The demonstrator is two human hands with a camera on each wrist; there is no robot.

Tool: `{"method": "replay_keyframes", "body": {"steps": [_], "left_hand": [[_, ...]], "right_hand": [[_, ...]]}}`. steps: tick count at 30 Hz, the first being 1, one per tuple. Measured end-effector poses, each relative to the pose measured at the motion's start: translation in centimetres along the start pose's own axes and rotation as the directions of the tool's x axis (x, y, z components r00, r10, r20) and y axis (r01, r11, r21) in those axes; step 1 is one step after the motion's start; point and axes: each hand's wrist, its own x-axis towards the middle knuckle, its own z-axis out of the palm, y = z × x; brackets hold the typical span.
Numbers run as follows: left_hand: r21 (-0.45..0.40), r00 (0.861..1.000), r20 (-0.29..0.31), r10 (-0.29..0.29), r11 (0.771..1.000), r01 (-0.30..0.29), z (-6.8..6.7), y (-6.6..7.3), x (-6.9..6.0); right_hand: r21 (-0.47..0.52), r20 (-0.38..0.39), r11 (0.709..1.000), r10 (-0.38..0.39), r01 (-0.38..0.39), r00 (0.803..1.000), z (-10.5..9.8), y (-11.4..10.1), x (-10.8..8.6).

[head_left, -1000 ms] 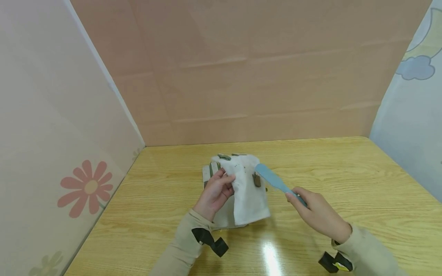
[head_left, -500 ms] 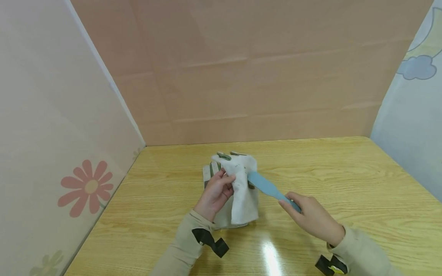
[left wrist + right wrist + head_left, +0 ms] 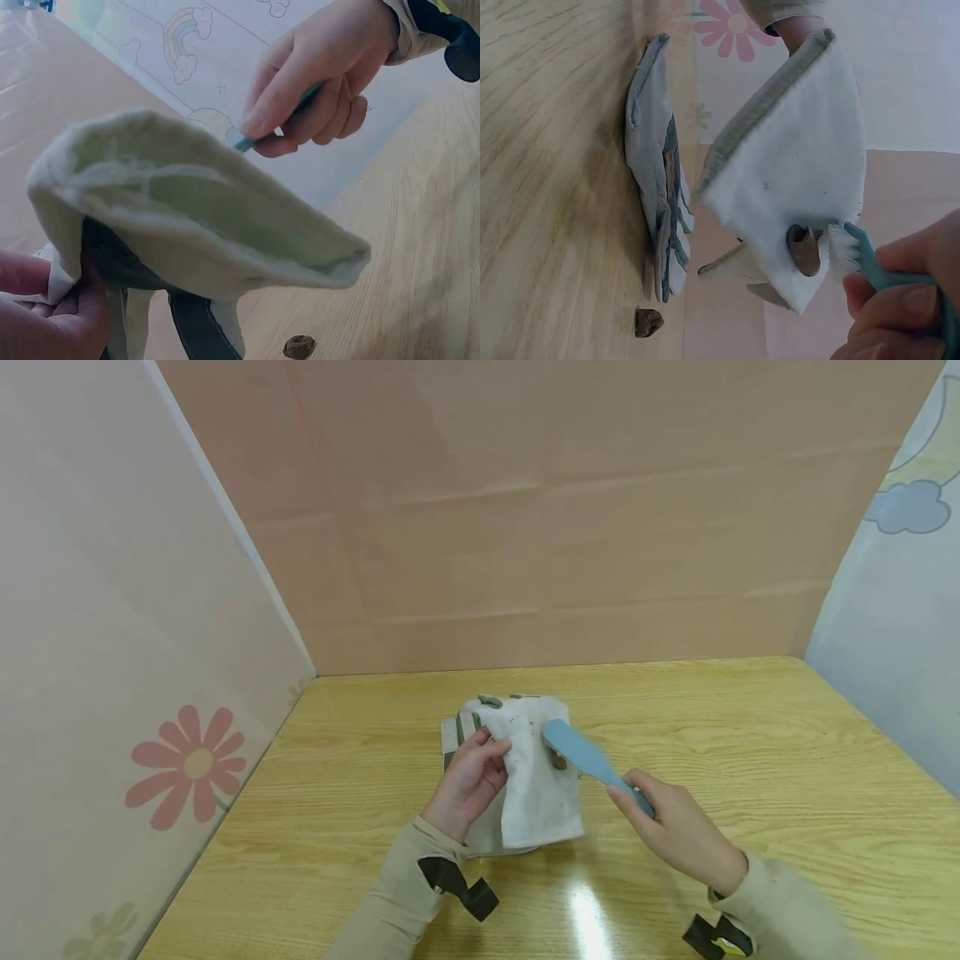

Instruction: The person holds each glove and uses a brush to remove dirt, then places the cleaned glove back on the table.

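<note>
Holding: left fingers [image 3: 495, 749], green-lined gaping glove [image 3: 810, 150]; right fingers [image 3: 896, 306], brush [image 3: 581, 750].

Your right hand [image 3: 681, 831] has shifted slightly left since one second ago, and your right sleeve [image 3: 787, 906] with it. The blue brush [image 3: 588, 757], whose head then lay just right and to the far side of the brown piece [image 3: 557, 762] on the held glove [image 3: 542, 802], now overlaps part of that piece. Since half a second ago, you have moved the brush head farther back; the glove's hanging edge, then drawn left, has spread right again.
</note>
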Motion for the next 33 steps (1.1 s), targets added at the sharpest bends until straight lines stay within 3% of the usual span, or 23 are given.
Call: {"method": "replay_keyframes", "body": {"steps": [9,14,20,27,33], "left_hand": [[0.005,1.0,0.019,0.02,1.0,-0.02,-0.21,0.07,0.05],[-0.004,1.0,0.018,0.018,1.0,-0.018,-0.24,0.04,-0.03],[-0.033,1.0,0.022,0.01,0.999,-0.009,-0.09,0.0,0.01],[0.002,1.0,0.018,0.016,1.0,-0.016,-0.42,0.03,0.01],[0.005,0.999,0.03,0.015,1.0,-0.015,-0.29,0.11,0.03]], "right_hand": [[-0.064,0.008,0.998,0.007,-0.007,1.0,0.05,0.45,-0.1],[-0.035,-0.031,0.999,0.004,-0.005,1.0,-0.23,0.21,-0.13],[-0.02,-0.007,1.0,-0.022,0.021,1.0,0.28,0.16,-0.25],[-0.048,-0.001,0.999,-0.006,0.006,1.0,0.17,0.32,-0.29],[-0.005,-0.037,1.0,-0.002,0.002,0.999,-0.08,-0.03,-0.21]]}}
